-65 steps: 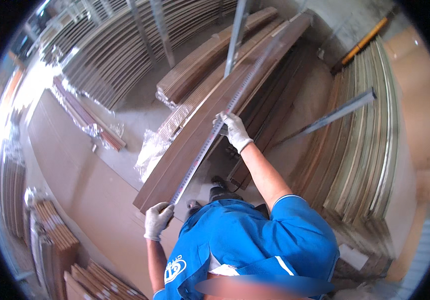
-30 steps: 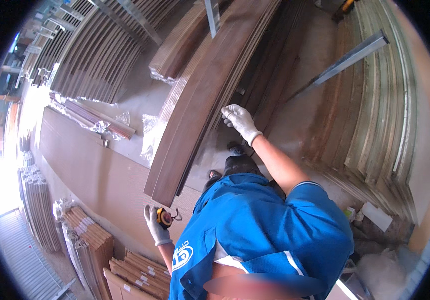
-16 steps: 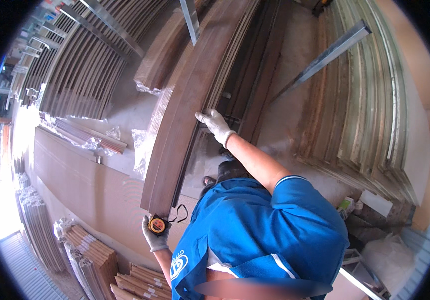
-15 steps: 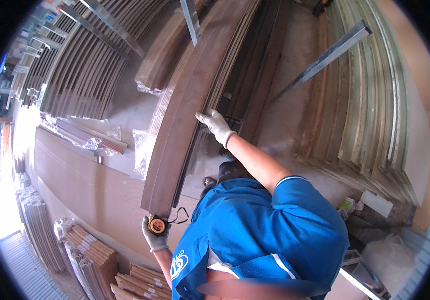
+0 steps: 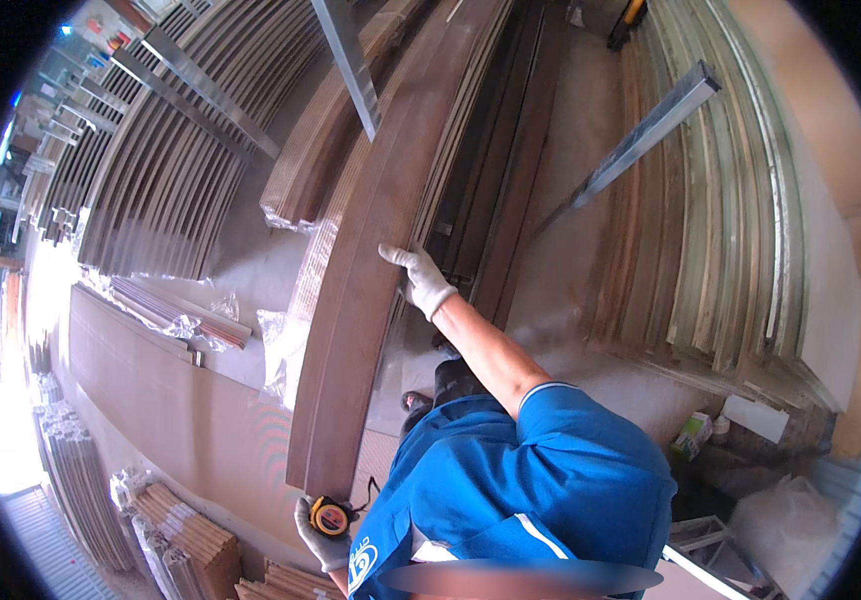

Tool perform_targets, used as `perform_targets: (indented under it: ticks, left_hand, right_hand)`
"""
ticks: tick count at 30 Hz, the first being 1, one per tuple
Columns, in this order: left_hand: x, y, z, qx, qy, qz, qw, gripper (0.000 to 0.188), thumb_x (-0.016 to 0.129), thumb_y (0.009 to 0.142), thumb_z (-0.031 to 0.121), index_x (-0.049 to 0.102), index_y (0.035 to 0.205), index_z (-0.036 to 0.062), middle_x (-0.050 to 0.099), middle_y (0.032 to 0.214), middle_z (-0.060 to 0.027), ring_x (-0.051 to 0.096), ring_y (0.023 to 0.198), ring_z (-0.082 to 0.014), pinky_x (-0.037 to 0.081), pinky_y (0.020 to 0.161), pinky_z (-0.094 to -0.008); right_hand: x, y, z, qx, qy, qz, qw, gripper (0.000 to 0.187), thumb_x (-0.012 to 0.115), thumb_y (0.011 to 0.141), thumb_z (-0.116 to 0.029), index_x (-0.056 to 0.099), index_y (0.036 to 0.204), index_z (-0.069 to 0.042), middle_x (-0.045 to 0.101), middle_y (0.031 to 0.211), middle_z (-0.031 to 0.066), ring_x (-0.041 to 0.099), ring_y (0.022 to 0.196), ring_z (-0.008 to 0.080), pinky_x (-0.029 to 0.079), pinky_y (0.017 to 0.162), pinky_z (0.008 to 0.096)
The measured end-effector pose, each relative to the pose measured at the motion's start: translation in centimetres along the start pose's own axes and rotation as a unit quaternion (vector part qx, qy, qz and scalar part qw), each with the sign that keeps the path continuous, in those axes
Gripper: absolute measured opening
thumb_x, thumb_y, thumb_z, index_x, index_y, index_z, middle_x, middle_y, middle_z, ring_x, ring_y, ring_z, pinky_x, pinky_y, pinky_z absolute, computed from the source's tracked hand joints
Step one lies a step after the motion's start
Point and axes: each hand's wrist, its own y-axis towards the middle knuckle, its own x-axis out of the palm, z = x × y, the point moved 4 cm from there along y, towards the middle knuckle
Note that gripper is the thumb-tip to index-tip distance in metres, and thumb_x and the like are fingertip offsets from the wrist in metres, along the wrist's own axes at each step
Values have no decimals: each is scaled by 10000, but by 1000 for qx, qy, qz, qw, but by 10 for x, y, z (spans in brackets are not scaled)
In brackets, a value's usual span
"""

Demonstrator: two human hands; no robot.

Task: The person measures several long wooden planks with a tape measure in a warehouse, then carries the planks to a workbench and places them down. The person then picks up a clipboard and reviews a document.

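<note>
Right hand (image 5: 420, 280) fingers curl on the brown board (image 5: 370, 280) edge; left hand (image 5: 322, 530) grips tape measure (image 5: 330, 516). Probably keep the tape flush along the edge.

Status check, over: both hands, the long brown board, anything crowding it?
Left hand gripping tape measure at board's near end. Right hand gloved, on long brown board edge. Stacked boards close alongside on right.

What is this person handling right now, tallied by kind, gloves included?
White work gloves: 2, left hand and right hand
Tape measure: 1, in the left hand
Long dark brown board: 1, right hand on its edge
Total: 4
</note>
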Motion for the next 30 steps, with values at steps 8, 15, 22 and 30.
perform_targets:
  ticks: [8, 15, 22, 30]
  left_hand:
    - [9, -19, -62, -83, 0, 131, 988, 308, 664, 886, 404, 651, 874, 96, 673, 812, -75, 632, 722, -185, 543, 684, -341]
    - [36, 0, -133, -232, -33, 109, 966, 350, 667, 873, 404, 680, 872, 54, 696, 809, -121, 656, 689, -246, 565, 643, -371]
    - [-8, 58, -216, -309, -33, 11, 950, 488, 555, 930, 458, 677, 971, -13, 711, 874, -160, 684, 769, -281, 577, 720, -380]
    - [-31, 130, -309, -250, 2, 46, 967, 397, 569, 935, 402, 643, 1047, 28, 692, 947, -128, 680, 828, -273, 579, 747, -403]
  right_hand:
    - [-67, -43, -39, -2, 17, 40, 999, 627, 805, 789, -254, 525, 1321, -77, 598, 1257, 79, 552, 1173, 260, 447, 1018, 446]
    - [-143, -62, -65, -43, -65, 176, 981, 694, 792, 821, -332, 474, 1381, -71, 568, 1310, 68, 512, 1228, 250, 414, 1055, 425]
    - [-226, -59, -15, 0, -84, 204, 975, 660, 802, 813, -269, 483, 1341, -36, 574, 1281, 111, 539, 1196, 269, 433, 1033, 439]
    - [-307, 6, 49, 39, -26, 169, 985, 607, 730, 866, -192, 447, 1366, 6, 578, 1286, 153, 554, 1194, 313, 451, 1029, 451]
